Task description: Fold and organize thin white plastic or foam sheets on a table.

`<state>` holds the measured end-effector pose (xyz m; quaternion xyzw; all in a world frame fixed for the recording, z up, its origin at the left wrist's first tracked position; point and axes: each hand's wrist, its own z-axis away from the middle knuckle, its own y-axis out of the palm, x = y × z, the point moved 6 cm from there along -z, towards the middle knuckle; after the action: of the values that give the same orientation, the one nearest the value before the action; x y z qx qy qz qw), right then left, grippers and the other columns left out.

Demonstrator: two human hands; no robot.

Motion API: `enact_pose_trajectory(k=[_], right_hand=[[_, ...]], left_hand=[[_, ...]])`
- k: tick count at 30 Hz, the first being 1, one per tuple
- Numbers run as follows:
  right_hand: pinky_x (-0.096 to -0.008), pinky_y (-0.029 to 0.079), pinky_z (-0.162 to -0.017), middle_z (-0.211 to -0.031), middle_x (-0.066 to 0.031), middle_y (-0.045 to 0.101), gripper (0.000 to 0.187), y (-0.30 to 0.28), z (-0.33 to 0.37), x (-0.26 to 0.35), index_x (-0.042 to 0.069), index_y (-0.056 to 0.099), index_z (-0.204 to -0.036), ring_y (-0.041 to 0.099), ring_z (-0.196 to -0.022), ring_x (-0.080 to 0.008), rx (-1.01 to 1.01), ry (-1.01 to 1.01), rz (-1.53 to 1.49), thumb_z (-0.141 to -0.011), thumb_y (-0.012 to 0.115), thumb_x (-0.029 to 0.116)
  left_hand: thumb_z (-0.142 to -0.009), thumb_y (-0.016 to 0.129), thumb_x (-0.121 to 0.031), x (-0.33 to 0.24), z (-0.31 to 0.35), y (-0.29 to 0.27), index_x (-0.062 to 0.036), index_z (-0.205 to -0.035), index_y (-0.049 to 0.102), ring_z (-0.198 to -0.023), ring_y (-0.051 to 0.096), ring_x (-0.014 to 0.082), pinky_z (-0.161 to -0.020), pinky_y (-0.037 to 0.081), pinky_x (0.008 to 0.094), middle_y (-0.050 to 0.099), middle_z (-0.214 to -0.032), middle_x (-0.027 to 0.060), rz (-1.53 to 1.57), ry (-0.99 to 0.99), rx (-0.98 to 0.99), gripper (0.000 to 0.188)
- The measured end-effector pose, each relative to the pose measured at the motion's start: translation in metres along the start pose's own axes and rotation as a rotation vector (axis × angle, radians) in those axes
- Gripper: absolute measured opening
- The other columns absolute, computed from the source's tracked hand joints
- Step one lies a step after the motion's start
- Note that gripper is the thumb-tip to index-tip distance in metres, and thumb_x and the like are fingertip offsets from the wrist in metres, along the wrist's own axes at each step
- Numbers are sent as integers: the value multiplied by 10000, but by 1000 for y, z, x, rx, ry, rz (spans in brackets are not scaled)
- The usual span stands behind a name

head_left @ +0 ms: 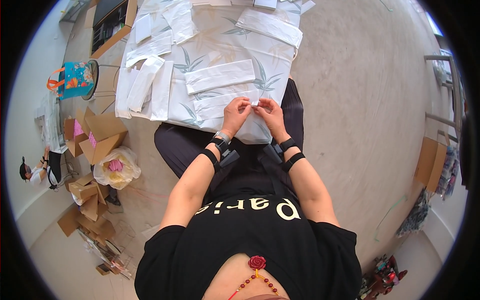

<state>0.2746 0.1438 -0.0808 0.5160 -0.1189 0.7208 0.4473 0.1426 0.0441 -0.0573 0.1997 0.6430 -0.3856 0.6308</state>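
Note:
A long, flat white packet lies near the table's front edge, its right end under my fingers. My left hand is closed in a pinch on that end. My right hand pinches the packet's corner just beside it, fingertips almost meeting the left ones. Whether the packet is paper or thin plastic, I cannot tell. Just beyond it lies a second white packet, roughly parallel and apart from both hands. Black straps with grey devices circle both my wrists.
The leaf-patterned tablecloth bears several more white packets at left and one at far right. Open cardboard boxes and a plastic bag stand on the floor at left. A blue tote and another person are farther left.

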Motion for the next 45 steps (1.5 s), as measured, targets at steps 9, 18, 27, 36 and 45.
enact_pose_trajectory(k=[9, 18, 27, 36, 45], right_hand=[[-252, 557, -867, -1120, -73, 659, 390, 0, 2, 3, 7, 619, -1279, 691, -974, -133, -26, -65, 118, -918, 757, 54], [-250, 572, -812, -1075, -81, 675, 366, 1, 2, -1, 4, 620, -1258, 705, -926, -129, -96, -133, 185, -916, 744, 45], [-262, 582, -809, -1042, -87, 697, 333, 1, 1, -5, -5, 616, -1246, 720, -910, -142, -130, -126, 184, -927, 705, 27], [-285, 614, -828, -1043, -108, 684, 322, 1, -1, -6, -31, 594, -1245, 736, -927, -172, -128, -117, 139, -936, 679, -5], [-292, 618, -809, -1042, -110, 684, 305, -2, -3, -5, -15, 629, -1223, 733, -897, -169, -127, -141, 211, -922, 674, -9]], left_hand=[[-898, 743, -32, -3, 0, 1, 2, -956, 740, -1013, 718, 164, -890, 621, 296, 679, -1217, 97, 7, -55, 40, 68], [-873, 754, -33, -10, -1, 4, 9, -945, 732, -967, 728, 184, -847, 629, 301, 674, -1202, 124, -5, -2, 27, 86], [-872, 745, -37, -10, 0, 3, -4, -950, 736, -992, 718, 172, -863, 625, 306, 685, -1197, 119, 9, -25, 18, 85], [-924, 671, -48, 20, 1, -4, -11, -1007, 651, -858, 698, 137, -785, 567, 263, 708, -1008, 89, 104, -139, -118, 94], [-866, 751, -109, -6, 4, 3, -11, -1108, 609, -841, 663, 183, -765, 568, 317, 654, -985, 96, -25, 12, -103, 297]])
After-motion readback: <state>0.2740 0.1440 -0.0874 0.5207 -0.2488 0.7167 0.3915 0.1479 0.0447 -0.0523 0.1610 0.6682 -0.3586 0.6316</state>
